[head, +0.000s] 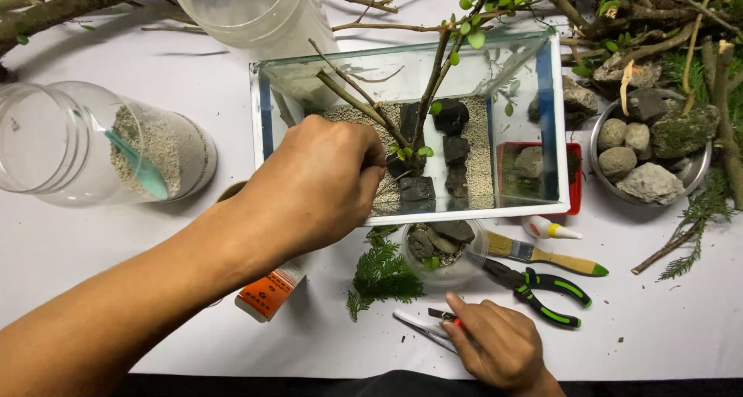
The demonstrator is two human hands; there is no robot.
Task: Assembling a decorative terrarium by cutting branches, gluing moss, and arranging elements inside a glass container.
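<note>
My left hand (317,184) reaches into a rectangular glass tank (480,213), fingers closed at the base of a thin forked branch (352,95) with small green leaves. The branch stands among dark stones (450,117) on pale gravel (480,165). My right hand (499,347) rests on the white table near the front edge. It pinches a small red-tipped tool (447,316) beside metal tweezers (414,323).
In front of the tank lie a fern sprig (383,273), a clear bowl of stones (441,246), a brush (542,254), green-handled pliers (542,289) and an orange bottle (267,292). A tipped jar of sand (147,153) lies left. A metal bowl of rocks (650,157) sits right.
</note>
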